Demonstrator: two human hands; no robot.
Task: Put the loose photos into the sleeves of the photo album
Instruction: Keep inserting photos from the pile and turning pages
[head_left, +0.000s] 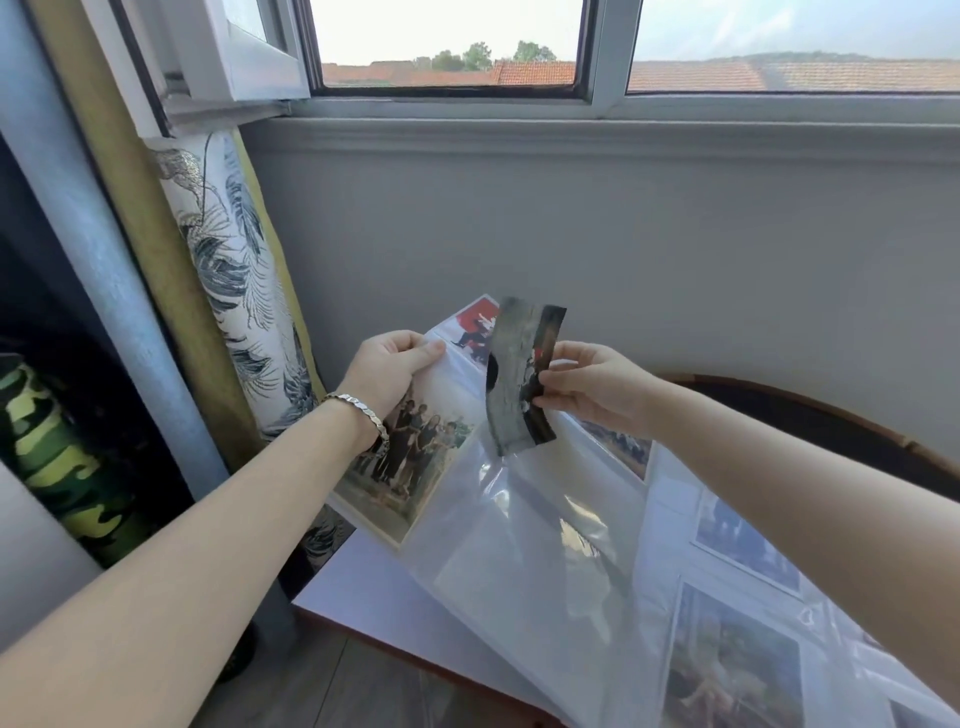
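loose photo (519, 379): dark, bowed, pinched by right hand (587, 387) above photo album (545, 545); left hand (387, 371) grips raised clear sleeve page (457, 374).

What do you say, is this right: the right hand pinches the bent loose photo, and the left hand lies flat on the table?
Not quite. The head view shows the left hand gripping the raised album page, not lying flat. The right hand does pinch the bent loose photo.

It was a home: a window (447, 47) at top showed tiled roofs (535, 73), with a patterned curtain (234, 270) at left.
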